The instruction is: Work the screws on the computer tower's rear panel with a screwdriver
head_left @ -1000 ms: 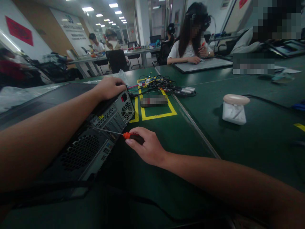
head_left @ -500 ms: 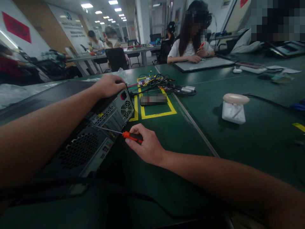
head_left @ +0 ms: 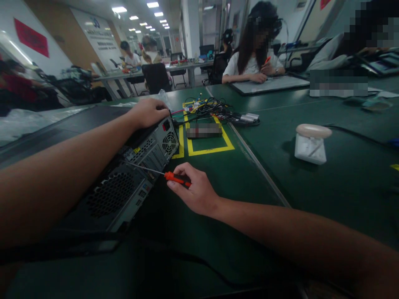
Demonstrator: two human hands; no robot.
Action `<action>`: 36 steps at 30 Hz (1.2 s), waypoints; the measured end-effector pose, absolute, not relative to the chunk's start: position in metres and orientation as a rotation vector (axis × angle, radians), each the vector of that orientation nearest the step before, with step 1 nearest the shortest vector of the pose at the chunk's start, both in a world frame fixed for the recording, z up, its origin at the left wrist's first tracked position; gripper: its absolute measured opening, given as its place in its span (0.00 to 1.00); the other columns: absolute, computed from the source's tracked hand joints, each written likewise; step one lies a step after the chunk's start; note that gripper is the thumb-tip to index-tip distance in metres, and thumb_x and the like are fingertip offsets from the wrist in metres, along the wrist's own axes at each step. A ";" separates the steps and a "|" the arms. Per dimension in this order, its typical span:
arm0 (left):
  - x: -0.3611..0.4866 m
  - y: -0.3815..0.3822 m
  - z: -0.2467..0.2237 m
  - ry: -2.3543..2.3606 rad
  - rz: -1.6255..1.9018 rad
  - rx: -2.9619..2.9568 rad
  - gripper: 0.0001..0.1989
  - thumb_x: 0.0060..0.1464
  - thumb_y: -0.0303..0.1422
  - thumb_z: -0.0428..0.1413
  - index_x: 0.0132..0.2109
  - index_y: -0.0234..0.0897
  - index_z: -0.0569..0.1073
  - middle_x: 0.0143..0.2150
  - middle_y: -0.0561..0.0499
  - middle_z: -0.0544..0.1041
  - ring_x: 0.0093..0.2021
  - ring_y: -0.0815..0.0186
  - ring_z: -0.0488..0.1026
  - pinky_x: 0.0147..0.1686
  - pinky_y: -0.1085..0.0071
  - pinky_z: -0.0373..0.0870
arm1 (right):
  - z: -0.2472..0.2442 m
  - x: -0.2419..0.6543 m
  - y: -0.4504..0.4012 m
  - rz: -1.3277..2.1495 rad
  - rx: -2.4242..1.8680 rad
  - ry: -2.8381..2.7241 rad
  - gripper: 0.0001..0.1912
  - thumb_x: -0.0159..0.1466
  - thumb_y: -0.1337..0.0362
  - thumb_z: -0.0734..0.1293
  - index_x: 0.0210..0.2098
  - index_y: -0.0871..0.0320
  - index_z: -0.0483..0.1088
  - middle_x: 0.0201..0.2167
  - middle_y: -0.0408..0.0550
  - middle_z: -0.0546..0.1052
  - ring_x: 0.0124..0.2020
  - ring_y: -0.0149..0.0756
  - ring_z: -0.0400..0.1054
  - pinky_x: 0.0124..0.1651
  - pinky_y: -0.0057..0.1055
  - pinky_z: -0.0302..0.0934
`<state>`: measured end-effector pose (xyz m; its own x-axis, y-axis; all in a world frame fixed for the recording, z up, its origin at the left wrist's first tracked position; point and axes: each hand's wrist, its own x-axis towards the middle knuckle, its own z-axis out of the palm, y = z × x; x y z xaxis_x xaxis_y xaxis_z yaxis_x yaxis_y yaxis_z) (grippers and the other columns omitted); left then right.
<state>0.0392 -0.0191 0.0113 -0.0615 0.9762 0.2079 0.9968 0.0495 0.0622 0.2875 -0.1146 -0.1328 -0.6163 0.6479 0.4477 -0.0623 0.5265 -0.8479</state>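
A dark desktop computer case (head_left: 154,151) lies on the green table, its rear panel with fan grille, vents and ports facing me. My left hand (head_left: 149,113) presses on the case's top near the rear corner, fingers bent over the edge and gripping it; the fingertips are partly hidden. In my right hand (head_left: 195,189) is an orange and black screwdriver (head_left: 175,177), pinched by its handle between thumb and fingers. Its thin shaft points left, and the tip reaches the rear panel above the honeycomb vent; whether it sits in a screw I cannot make out.
Behind the case a tangle of cables (head_left: 215,109) lies near yellow tape (head_left: 212,150) marking the table. A white box (head_left: 310,148) with a rounded pinkish object on it stands at right. Across the table a person works over a flat tray (head_left: 271,86). Dark straps cross the foreground.
The view has shifted slightly, so everything sits a little further right. Both hands keep their places on the case and the screwdriver; the handle looks slightly turned, showing more orange.
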 end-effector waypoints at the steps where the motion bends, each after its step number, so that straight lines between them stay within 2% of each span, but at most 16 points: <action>1: 0.038 -0.018 0.011 -2.196 -0.299 -2.072 0.27 0.63 0.46 0.51 0.59 0.43 0.86 0.57 0.44 0.86 0.60 0.44 0.78 0.62 0.53 0.71 | -0.133 0.288 -0.115 1.137 -0.475 -1.974 0.12 0.71 0.52 0.70 0.43 0.53 0.70 0.38 0.43 0.78 0.35 0.36 0.70 0.43 0.35 0.64; 3: 0.038 -0.018 0.011 -2.190 -0.306 -2.075 0.27 0.63 0.46 0.51 0.59 0.43 0.86 0.58 0.43 0.86 0.60 0.45 0.78 0.62 0.54 0.72 | -0.132 0.288 -0.115 1.134 -0.472 -1.969 0.12 0.71 0.52 0.70 0.43 0.53 0.70 0.37 0.43 0.77 0.35 0.36 0.69 0.43 0.35 0.64; 7: 0.040 -0.021 0.011 -2.168 -0.247 -2.083 0.30 0.65 0.44 0.49 0.60 0.31 0.84 0.60 0.38 0.84 0.59 0.48 0.78 0.61 0.56 0.71 | -0.133 0.287 -0.114 1.137 -0.468 -1.973 0.11 0.71 0.52 0.70 0.43 0.53 0.71 0.37 0.43 0.77 0.35 0.35 0.70 0.43 0.34 0.64; 10: 0.042 -0.023 0.012 -2.160 -0.219 -2.083 0.30 0.65 0.43 0.48 0.60 0.30 0.83 0.61 0.39 0.84 0.59 0.50 0.77 0.61 0.57 0.71 | -0.133 0.287 -0.113 1.140 -0.474 -1.983 0.12 0.71 0.52 0.70 0.43 0.53 0.71 0.38 0.43 0.78 0.35 0.36 0.70 0.43 0.34 0.64; 14: 0.043 -0.023 0.013 -2.175 -0.223 -2.102 0.31 0.66 0.43 0.48 0.61 0.27 0.82 0.62 0.36 0.83 0.60 0.48 0.77 0.61 0.55 0.71 | -0.132 0.288 -0.114 1.122 -0.482 -1.988 0.12 0.71 0.52 0.70 0.43 0.53 0.72 0.39 0.44 0.79 0.36 0.36 0.70 0.44 0.35 0.65; 25: 0.041 -0.022 0.011 -2.160 -0.236 -2.088 0.29 0.66 0.43 0.48 0.60 0.30 0.83 0.60 0.38 0.84 0.60 0.49 0.78 0.61 0.56 0.71 | -0.135 0.286 -0.112 1.104 -0.428 -1.982 0.15 0.77 0.52 0.66 0.46 0.55 0.78 0.40 0.48 0.81 0.40 0.38 0.75 0.47 0.37 0.69; 29: 0.043 -0.023 0.012 -2.165 -0.246 -2.096 0.30 0.66 0.43 0.48 0.60 0.28 0.83 0.60 0.37 0.84 0.60 0.47 0.78 0.61 0.54 0.71 | -0.135 0.285 -0.113 1.166 -0.467 -1.932 0.14 0.72 0.51 0.72 0.50 0.53 0.74 0.39 0.45 0.81 0.38 0.38 0.75 0.46 0.37 0.70; 31: 0.044 -0.024 0.013 -2.166 -0.238 -2.108 0.30 0.66 0.43 0.48 0.60 0.27 0.83 0.61 0.36 0.84 0.60 0.46 0.78 0.61 0.53 0.71 | -0.136 0.285 -0.114 1.177 -0.467 -1.929 0.16 0.68 0.53 0.74 0.50 0.52 0.72 0.38 0.43 0.80 0.38 0.38 0.75 0.45 0.37 0.70; 36: 0.042 -0.023 0.012 -2.165 -0.271 -2.099 0.29 0.65 0.43 0.49 0.59 0.31 0.84 0.60 0.38 0.84 0.61 0.46 0.77 0.61 0.54 0.70 | -0.136 0.285 -0.113 1.181 -0.422 -1.944 0.09 0.70 0.57 0.71 0.45 0.53 0.70 0.40 0.45 0.79 0.38 0.37 0.75 0.44 0.36 0.70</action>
<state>0.0421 -0.0229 0.0122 -0.0352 0.9781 0.2053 0.9985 0.0257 0.0489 0.2852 -0.1135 -0.1364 -0.6209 0.6328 0.4627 -0.1192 0.5072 -0.8535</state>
